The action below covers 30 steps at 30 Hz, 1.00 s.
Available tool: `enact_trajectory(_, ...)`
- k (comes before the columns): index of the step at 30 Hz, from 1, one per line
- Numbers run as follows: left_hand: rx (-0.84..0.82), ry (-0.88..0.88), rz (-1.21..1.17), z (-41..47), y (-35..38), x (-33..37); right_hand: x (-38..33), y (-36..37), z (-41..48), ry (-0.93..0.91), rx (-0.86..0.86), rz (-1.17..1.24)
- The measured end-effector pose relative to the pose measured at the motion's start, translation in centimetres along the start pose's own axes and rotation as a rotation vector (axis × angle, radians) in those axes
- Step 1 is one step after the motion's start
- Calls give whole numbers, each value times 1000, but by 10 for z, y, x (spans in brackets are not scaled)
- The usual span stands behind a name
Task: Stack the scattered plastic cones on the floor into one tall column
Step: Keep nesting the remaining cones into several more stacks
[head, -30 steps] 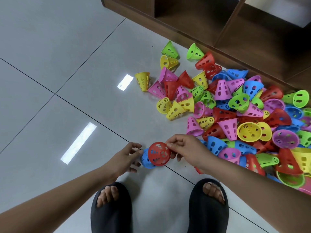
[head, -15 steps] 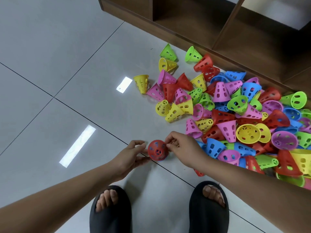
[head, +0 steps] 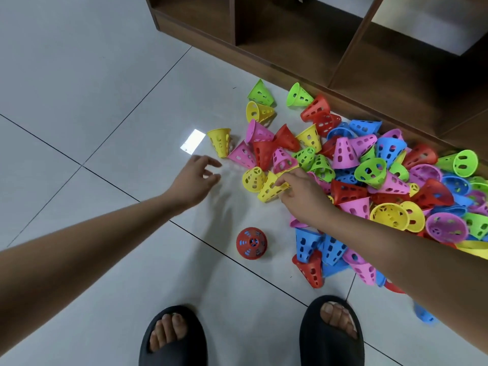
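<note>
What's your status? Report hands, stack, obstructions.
Left hand open, holding nothing. Right hand pinching yellow cone at edge of pile. Red cone upright, blue showing through its holes, apart from pile. Nothing blocking it.

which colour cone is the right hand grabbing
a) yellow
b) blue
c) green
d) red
a: the right hand has its fingertips pinched on a yellow cone lying on its side at the near edge of the pile.
</note>
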State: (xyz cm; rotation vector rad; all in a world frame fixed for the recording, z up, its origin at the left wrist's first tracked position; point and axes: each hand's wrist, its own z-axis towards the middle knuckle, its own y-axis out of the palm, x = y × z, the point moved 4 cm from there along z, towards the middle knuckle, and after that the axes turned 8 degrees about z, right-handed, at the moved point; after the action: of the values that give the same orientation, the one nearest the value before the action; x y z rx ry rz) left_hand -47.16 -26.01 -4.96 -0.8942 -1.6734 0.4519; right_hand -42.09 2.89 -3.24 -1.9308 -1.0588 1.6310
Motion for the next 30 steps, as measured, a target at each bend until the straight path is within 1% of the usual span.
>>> enact_trajectory(2,48,68,102,17,-13,2,3,2,2,12,-22,-13)
enact_trajectory(5,59,140,190,39,-25,6,7,5,4,21,-28,-21)
enact_trajectory(8,41,167,281,55,-29,13,10,8,4,12,-13,-20)
enact_trajectory(13,-81,216,433,62,-20,20,12,7,-1,-6,34,-1)
enact_trajectory(16,-37,268,480,58,-18,20,7,2,-8,14,76,87)
enact_trajectory(21,-19,237,387,48,-16,9,-3,-6,-23,133,109,319)
enact_trajectory(22,-13,249,379,45,-16,5,-5,-6,-26,170,113,400)
enact_trajectory(26,31,305,376,26,-14,-4,-15,-2,-41,314,70,887)
enact_trajectory(28,74,272,328,17,-15,-7,-20,1,-49,359,36,1067)
enact_trajectory(30,115,198,245,6,-17,-9,-25,4,-56,397,-11,1181)
